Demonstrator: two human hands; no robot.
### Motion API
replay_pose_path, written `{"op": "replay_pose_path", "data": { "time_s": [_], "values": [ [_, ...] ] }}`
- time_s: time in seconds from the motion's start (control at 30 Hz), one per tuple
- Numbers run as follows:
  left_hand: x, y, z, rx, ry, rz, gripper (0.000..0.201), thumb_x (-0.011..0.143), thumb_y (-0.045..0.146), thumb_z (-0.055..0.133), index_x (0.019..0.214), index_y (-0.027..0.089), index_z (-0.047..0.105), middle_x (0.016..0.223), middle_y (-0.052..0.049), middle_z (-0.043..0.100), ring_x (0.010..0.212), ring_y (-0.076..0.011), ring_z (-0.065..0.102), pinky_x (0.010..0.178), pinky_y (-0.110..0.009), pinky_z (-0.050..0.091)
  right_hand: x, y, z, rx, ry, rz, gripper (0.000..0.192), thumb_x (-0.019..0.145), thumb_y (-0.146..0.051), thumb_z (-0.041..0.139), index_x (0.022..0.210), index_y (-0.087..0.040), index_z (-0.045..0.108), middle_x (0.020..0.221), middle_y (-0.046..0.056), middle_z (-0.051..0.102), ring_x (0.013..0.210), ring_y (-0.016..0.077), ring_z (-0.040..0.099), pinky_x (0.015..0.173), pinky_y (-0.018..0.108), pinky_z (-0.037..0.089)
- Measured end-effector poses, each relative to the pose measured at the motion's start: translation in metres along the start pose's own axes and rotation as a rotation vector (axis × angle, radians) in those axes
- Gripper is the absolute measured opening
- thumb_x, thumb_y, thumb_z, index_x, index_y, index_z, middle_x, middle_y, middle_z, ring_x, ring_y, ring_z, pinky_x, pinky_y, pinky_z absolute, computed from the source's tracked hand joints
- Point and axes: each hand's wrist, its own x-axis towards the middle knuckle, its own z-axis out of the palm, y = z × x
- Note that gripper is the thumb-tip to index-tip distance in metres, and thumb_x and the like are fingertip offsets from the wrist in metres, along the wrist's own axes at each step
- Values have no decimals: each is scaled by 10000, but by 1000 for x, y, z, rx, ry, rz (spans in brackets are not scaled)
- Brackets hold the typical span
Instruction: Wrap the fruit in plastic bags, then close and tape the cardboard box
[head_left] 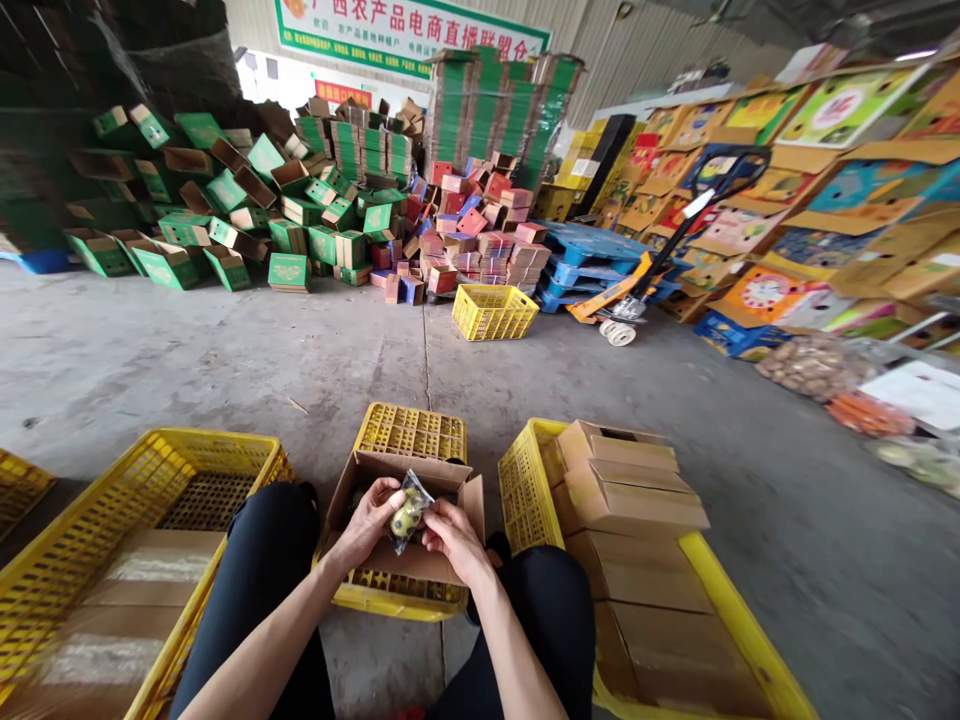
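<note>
A small clear plastic bag with a yellow-green fruit inside is held between both my hands. My left hand grips its left side and my right hand pinches its right side. They hover over an open brown cardboard box that rests on an upturned yellow crate between my knees.
A yellow crate with flat cardboard lies at my left. Another yellow crate at my right holds a stack of closed brown boxes. Farther off are piles of green boxes, red boxes, a yellow basket and a pallet jack.
</note>
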Motion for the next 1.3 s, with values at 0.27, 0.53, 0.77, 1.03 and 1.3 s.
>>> {"op": "replay_pose_path", "data": {
  "time_s": [0.27,0.53,0.77,1.03,1.3],
  "values": [
    [0,3,0,146,-24,43,474,744,551,885,972,183,693,847,-16,723,663,-144,644,610,-229,497,-2,-13,0,77,90,-89,574,801,-750,722,1001,-214,748,922,63,759,790,179,703,592,240,554],
    [2,-1,-3,78,17,-18,554,805,652,791,1060,160,775,970,-85,779,838,-212,728,761,-296,560,-4,-17,-8,48,142,-110,491,690,-518,900,1062,-216,792,1044,64,781,840,193,717,712,295,596],
    [5,4,-4,-27,61,-38,555,688,517,939,1080,157,784,1057,-98,788,924,-221,747,826,-290,573,3,-11,-12,207,253,-164,524,601,-460,954,1022,-201,783,999,71,792,799,202,729,764,354,616],
    [3,4,-5,-7,52,-26,582,640,448,974,1125,179,798,1173,-114,783,1074,-291,733,979,-403,554,2,-8,-9,188,206,-155,397,680,-427,905,984,-209,775,1042,75,773,870,212,727,829,362,597],
    [3,5,-4,-14,56,-6,541,640,412,983,1093,196,781,1100,-82,786,1007,-234,734,931,-340,553,0,-10,-10,176,187,-152,386,676,-433,908,955,-214,753,965,50,768,860,203,717,799,336,592]
  ]
}}
